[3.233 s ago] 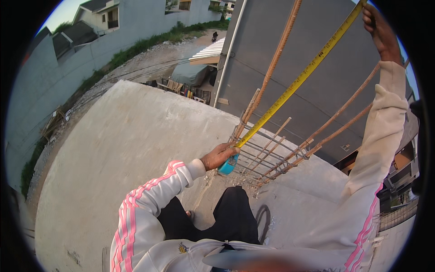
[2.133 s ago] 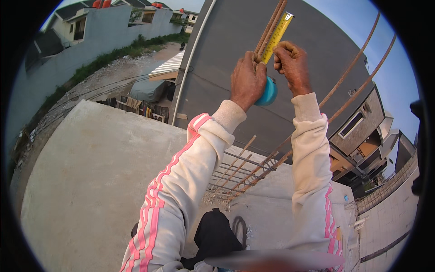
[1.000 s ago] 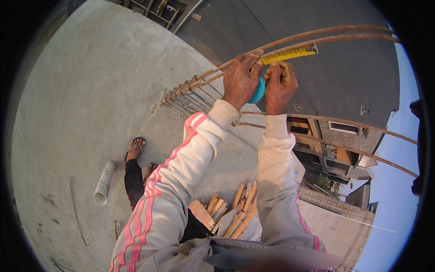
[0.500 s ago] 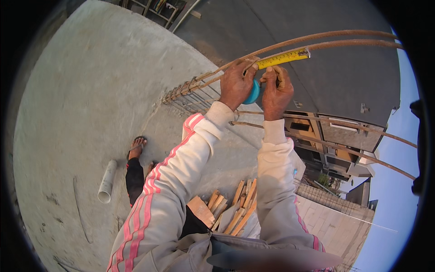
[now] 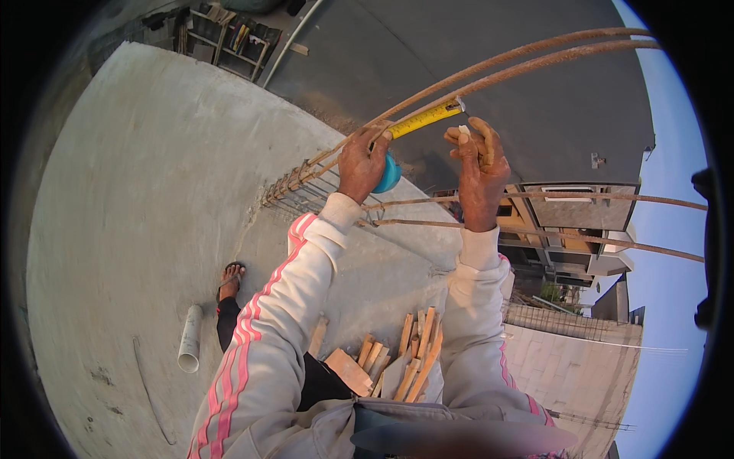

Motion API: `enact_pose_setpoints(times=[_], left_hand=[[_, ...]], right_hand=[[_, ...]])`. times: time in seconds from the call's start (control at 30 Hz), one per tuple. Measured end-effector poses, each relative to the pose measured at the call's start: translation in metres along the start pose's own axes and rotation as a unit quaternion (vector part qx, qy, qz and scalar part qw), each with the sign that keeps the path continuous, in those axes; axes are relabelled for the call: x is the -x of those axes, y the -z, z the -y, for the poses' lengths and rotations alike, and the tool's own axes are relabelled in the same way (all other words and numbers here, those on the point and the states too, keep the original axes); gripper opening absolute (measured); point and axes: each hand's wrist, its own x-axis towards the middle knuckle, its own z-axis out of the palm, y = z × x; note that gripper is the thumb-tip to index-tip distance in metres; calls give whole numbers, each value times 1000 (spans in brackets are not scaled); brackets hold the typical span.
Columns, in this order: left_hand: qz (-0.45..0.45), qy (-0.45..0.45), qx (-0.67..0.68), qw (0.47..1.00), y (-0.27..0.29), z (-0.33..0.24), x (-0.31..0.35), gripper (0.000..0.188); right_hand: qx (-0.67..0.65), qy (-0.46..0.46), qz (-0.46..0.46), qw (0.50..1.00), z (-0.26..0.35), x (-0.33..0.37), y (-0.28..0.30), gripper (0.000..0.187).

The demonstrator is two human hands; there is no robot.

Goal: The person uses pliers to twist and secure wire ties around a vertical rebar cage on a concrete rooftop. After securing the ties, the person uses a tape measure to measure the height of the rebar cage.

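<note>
My left hand (image 5: pixel 362 164) is closed around a blue tape measure (image 5: pixel 389 173). From beside its thumb a short length of yellow blade (image 5: pixel 424 118) runs out along a rusty reinforcing bar (image 5: pixel 527 64), with the metal end hook to the right. The fingers press against the bar. To the right, apart from the blade, my right hand (image 5: pixel 482 168) is raised with thumb and fingers pinched together. Something small and pale shows at the thumb tip; I cannot make out what it is.
The bars rise from a tied rebar cage (image 5: pixel 294 186) at the concrete slab's (image 5: pixel 153 176) edge. Two lower bars (image 5: pixel 581 196) extend right. Wood offcuts (image 5: pixel 417 356) lie near my body, a grey pipe (image 5: pixel 189 340) at left. Beyond stand a block wall (image 5: pixel 573 371) and a building.
My right hand has drawn away from the tape blade to the right. The left hand, still holding the tape on the bar, appears farther left as the view shifts.
</note>
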Motion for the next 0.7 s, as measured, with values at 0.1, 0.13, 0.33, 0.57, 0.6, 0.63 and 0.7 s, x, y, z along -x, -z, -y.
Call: enact_pose_setpoints(times=[0.1,0.13,0.33,0.57,0.6,0.63,0.7], left_hand=[[1,-6,6,1000,1,-2,-1,39],[3,-3,8,1000,1,-2,-1,39],[-3,-7,7,1000,0,0,0,40],[0,18,-11,1000,1,2,-1,39],[-2,5,0,1000,1,2,-1,39],[2,8,6,1000,1,3,-1,39],[6,9,16,1000,0,4,-1,38]], right_hand=[[34,93,16,995,13,-27,16,26],[25,147,11,989,15,-36,15,19],[224,235,4,946,23,-60,7,9],[241,244,21,939,22,-64,1,9],[237,237,28,942,21,-64,4,8],[230,234,40,944,19,-63,7,8],[267,212,39,939,13,-61,15,7]])
